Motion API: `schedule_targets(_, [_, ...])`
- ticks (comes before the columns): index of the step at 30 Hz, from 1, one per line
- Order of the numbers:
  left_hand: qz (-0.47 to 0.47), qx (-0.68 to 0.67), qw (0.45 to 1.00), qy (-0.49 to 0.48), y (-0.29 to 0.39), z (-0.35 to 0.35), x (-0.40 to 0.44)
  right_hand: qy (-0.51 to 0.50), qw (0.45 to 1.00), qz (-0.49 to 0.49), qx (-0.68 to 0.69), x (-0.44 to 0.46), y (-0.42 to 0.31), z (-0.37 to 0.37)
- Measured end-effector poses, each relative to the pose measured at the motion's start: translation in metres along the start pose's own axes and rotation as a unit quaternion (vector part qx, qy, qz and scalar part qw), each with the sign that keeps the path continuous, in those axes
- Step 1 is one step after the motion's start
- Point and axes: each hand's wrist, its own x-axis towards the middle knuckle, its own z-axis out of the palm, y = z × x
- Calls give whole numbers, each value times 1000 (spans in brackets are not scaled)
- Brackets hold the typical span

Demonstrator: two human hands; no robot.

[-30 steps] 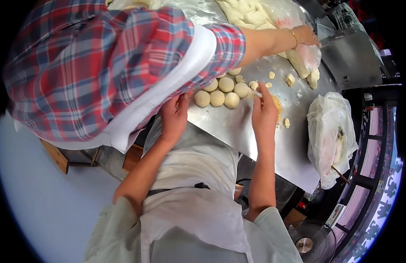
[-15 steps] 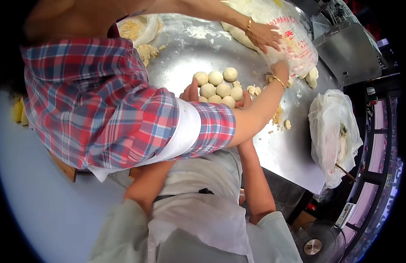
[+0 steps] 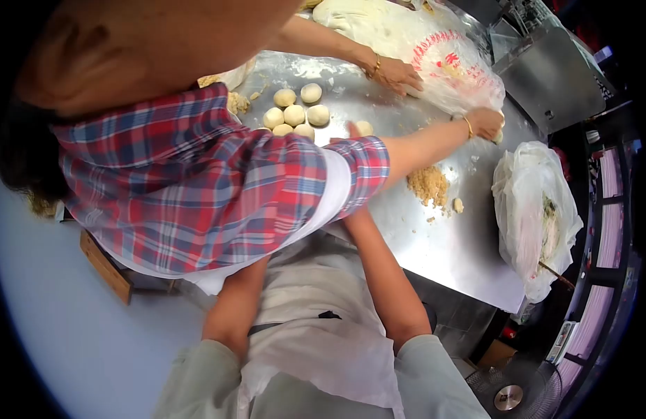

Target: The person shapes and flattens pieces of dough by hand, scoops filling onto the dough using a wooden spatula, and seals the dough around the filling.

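We have round dough balls [image 3: 293,114] on the shiny metal table [image 3: 469,244], in a close bunch, and the plaid shirt [image 3: 218,195] of another person hides some of the space near them. One lone ball [image 3: 363,128] sits apart from the bunch, and the fingers of our right hand [image 3: 353,131] are just beside it. We cannot tell if they touch it or pinch anything, since a plaid sleeve covers most of that hand. Our left hand is hidden behind the shirt, so we cannot tell what it holds or if our hands are together. The balls look soft, so we should use light fingers, because a hard squeeze could leave dents. It seems best to slide a ball low along the metal, with a little room around it so it does not stick to another. The yellow crumbs [image 3: 428,185] and a small lump [image 3: 458,205] lie to the right, and we should steer clear of them. The other person's arm [image 3: 424,153] crosses over ours, so we need to go slowly and not bump it. Farther off, that person's hands [image 3: 399,73] are by the clear plastic [image 3: 448,66].
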Motion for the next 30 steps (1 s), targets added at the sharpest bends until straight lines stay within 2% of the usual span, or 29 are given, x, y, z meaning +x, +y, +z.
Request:
schedule_targets(2, [-6,3,1000,-5,-3,6,-11,95,994,-33,45,5,24,-21])
schedule_targets(4, [-6,10,1000,-14,-5,12,-23,117,984,-95,-94,-3,19,-28])
schedule_targets(8, [9,23,999,-30,-7,17,-32,83,996,-5,-35,35,53,-28])
schedule_targets(10, [25,39,998,-45,-10,22,-37,61,989,122,64,48,33,-12])
schedule_targets(11, [38,49,997,-52,-11,26,-40,39,969,186,159,50,-5,-2])
schedule_targets(12, [53,63,995,-63,-17,34,-44,8,958,192,211,49,-8,-4])
schedule_targets(13, [75,84,991,-75,-24,41,-51,12,969,178,173,40,-12,-1])
schedule_targets(15, [156,165,968,-107,-62,63,-75,-33,993,44,109,7,-21,-28])
schedule_targets(16, [219,228,942,-116,-92,75,-94,16,979,-139,-149,-4,-24,-43])
schedule_targets(18, [304,328,885,-129,-120,97,-133,29,946,-88,-310,-36,-38,-70])
schedule_targets(19, [264,311,897,-169,-75,101,-123,-3,967,140,-214,-60,-55,-81])
schedule_targets(20, [221,296,906,-205,-26,104,-111,39,978,141,-148,-79,-69,-88])
schedule_targets(21, [89,290,900,-312,18,106,-104,81,983,143,-80,-96,-78,-95])
schedule_targets(23, [37,283,891,-352,54,99,-104,177,959,-5,-223,-122,-79,-121])
schedule_targets(24, [122,285,905,-290,61,94,-107,205,937,-1,-282,-129,-79,-135])
schedule_targets(26, [197,260,919,-224,72,99,-106,235,903,10,-360,-139,-80,-163])
schedule_targets(29, [165,200,941,-216,85,125,-78,265,912,9,-313,-138,-69,-183])
schedule_targets(30, [213,280,897,-267,111,118,-59,268,899,5,-348,-134,-69,-184])
